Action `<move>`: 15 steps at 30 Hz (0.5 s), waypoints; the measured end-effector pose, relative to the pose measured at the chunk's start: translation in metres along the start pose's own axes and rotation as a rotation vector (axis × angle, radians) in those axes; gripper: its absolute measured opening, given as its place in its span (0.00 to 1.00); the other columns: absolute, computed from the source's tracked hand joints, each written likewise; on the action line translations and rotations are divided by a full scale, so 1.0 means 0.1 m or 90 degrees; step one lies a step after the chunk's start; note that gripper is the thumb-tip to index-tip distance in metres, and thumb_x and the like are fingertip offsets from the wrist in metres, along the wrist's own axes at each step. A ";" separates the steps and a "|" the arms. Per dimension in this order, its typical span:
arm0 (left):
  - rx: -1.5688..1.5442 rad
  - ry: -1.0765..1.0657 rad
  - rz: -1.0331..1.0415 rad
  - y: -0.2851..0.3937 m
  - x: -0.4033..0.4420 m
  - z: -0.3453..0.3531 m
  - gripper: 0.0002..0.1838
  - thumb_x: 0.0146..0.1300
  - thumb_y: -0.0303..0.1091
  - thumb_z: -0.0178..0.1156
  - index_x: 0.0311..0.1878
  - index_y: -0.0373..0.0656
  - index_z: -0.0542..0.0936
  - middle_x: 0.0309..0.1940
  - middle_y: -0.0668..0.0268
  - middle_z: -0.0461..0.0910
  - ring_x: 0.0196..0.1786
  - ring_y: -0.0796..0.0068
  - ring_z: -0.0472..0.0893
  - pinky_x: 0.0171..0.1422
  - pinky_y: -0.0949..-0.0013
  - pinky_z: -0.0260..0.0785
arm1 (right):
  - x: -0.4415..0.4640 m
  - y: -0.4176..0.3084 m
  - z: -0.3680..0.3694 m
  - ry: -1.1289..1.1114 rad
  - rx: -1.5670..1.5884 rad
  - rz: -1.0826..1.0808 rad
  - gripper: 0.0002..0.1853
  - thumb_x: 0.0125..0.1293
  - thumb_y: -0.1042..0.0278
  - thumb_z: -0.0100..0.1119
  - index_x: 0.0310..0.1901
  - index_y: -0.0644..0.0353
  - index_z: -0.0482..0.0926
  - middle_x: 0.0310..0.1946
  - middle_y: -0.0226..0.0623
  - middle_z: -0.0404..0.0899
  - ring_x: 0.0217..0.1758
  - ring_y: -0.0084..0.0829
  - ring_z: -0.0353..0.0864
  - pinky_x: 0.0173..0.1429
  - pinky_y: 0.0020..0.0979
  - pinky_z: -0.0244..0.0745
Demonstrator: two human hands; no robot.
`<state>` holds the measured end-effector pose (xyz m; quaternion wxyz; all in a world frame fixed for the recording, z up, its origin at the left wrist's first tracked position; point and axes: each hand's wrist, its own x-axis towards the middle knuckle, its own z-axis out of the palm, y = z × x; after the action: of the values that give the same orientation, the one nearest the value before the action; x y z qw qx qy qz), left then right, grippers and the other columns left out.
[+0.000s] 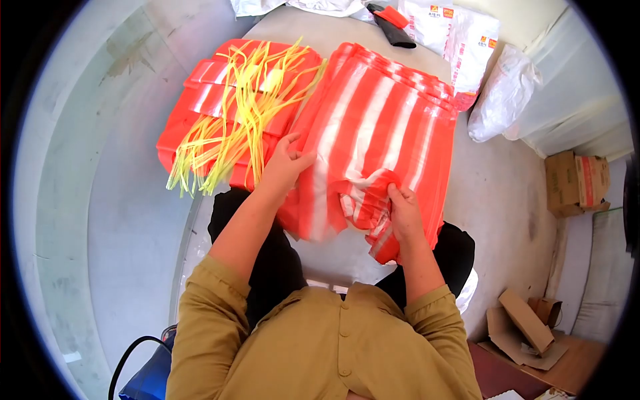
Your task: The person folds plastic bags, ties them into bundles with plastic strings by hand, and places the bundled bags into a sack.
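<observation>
A stack of red-and-white striped plastic bags (373,120) lies in front of me, its near edge over my lap. My right hand (405,208) pinches a crumpled, gathered part of the top bag near the stack's front edge. At the left edge of the stack is my left hand (290,160), fingers apart, lying against the plastic without a visible grip. Just left of that hand, a bundle of yellow strips (250,107) is spread over a second pile of folded red plastic (193,127).
White printed sacks (470,43) and a white plastic bundle (505,93) stand at the back right. A dark item with a red part (393,30) lies behind the stack. Cardboard boxes (577,183) are at the right, an opened carton (523,333) lower down. Something blue (148,375) sits lower left.
</observation>
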<state>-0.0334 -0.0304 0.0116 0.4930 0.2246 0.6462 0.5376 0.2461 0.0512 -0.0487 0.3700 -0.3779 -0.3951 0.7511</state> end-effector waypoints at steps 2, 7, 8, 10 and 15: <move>0.029 -0.024 0.049 -0.13 -0.12 -0.10 0.42 0.67 0.35 0.71 0.80 0.43 0.62 0.37 0.71 0.81 0.35 0.82 0.74 0.44 0.75 0.67 | -0.01 0.01 -0.01 -0.011 -0.008 -0.008 0.12 0.82 0.64 0.57 0.51 0.65 0.85 0.47 0.32 0.88 0.49 0.24 0.85 0.58 0.30 0.80; 0.139 -0.055 0.095 -0.10 -0.58 -0.28 0.44 0.64 0.27 0.71 0.82 0.43 0.61 0.33 0.72 0.78 0.36 0.83 0.74 0.42 0.75 0.66 | -0.19 -0.12 0.25 -0.034 -0.114 -0.065 0.11 0.80 0.69 0.58 0.55 0.64 0.85 0.49 0.31 0.86 0.53 0.27 0.84 0.60 0.30 0.78; 0.177 -0.047 0.090 -0.08 -0.62 -0.33 0.44 0.64 0.26 0.70 0.82 0.43 0.61 0.32 0.73 0.76 0.37 0.83 0.73 0.43 0.75 0.66 | -0.21 -0.12 0.29 -0.032 -0.226 -0.150 0.11 0.78 0.71 0.60 0.55 0.63 0.86 0.49 0.31 0.85 0.54 0.28 0.83 0.59 0.31 0.78; 0.205 -0.041 0.089 -0.12 -0.69 -0.41 0.44 0.63 0.25 0.69 0.82 0.44 0.61 0.33 0.73 0.74 0.38 0.83 0.73 0.45 0.76 0.67 | -0.30 -0.12 0.35 -0.025 -0.449 -0.321 0.11 0.74 0.75 0.63 0.54 0.62 0.87 0.48 0.32 0.84 0.55 0.31 0.81 0.58 0.31 0.77; 0.243 -0.083 0.138 -0.30 -0.83 -0.42 0.44 0.62 0.23 0.68 0.82 0.47 0.62 0.39 0.70 0.71 0.41 0.79 0.71 0.51 0.75 0.69 | -0.45 -0.06 0.35 -0.078 -0.660 -0.484 0.13 0.60 0.81 0.70 0.46 0.59 0.89 0.43 0.35 0.80 0.50 0.38 0.78 0.53 0.35 0.75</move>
<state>-0.0289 -0.1282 0.0138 0.4218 0.4163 0.6746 0.4400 0.2371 0.0040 -0.0169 0.3563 -0.2977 -0.8334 0.2998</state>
